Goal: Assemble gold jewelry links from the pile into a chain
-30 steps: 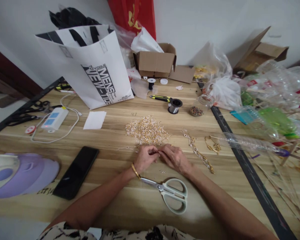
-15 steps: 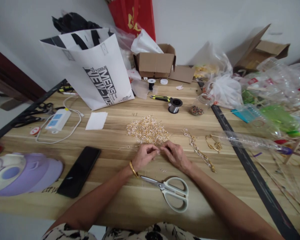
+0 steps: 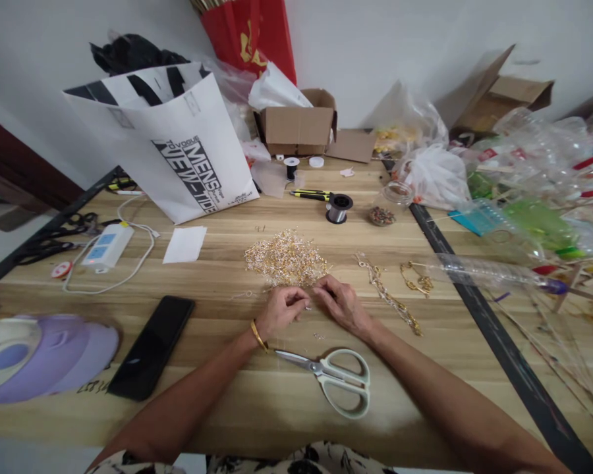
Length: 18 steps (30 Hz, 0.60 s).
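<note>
My left hand (image 3: 281, 312) is closed in a pinch, with tiny shiny beads just showing at its fingertips. A little to the right, my right hand (image 3: 343, 305) has thumb and forefinger pressed together; whatever they hold is too small to make out. Just beyond both hands lies a pile of gold and clear beads (image 3: 286, 255), with a few loose beads (image 3: 318, 336) on the near side. Scissors with pale handles (image 3: 326, 373) rest below the hands, blades pointing left. Beaded chains (image 3: 388, 289) lie right of my right hand.
On the left are a black phone (image 3: 152, 347), a purple-and-white object (image 3: 49, 359) and a power strip (image 3: 107, 247). Behind the beads stand a wire spool (image 3: 338, 209), a white bag (image 3: 178, 145) and a cardboard box (image 3: 296, 128). Plastic bottles (image 3: 548, 158) crowd the right side.
My hands have drawn slightly apart, opening a small gap between their fingertips. The small beads at my left fingertips now show more plainly. The camera view has shifted a little.
</note>
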Tool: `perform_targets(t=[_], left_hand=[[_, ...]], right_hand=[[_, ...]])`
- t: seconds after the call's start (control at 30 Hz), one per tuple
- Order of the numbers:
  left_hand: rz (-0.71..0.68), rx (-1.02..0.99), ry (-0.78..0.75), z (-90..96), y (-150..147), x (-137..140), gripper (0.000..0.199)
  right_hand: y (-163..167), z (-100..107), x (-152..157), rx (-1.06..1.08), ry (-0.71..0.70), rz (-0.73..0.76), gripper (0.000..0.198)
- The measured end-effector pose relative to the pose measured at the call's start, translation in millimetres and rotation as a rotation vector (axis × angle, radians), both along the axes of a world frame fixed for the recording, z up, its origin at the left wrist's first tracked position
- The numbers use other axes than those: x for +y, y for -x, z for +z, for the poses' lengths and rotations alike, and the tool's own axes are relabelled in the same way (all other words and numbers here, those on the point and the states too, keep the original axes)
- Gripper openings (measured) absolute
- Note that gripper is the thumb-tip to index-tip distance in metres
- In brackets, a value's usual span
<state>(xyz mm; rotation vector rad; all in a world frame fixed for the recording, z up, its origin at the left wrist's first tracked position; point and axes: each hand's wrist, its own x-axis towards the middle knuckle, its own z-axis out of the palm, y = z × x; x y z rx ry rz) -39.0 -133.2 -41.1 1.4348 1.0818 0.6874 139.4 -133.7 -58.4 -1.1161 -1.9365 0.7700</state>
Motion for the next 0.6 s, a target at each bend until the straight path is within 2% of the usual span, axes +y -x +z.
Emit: perform_targets(t=[0.6], left_hand=[[-0.049,-0.011,0.013,-2.6,-0.7,-1.0,0.016]], right_hand=[[0.3,0.7,1.9,-0.009,0.036,0.006,0.016]])
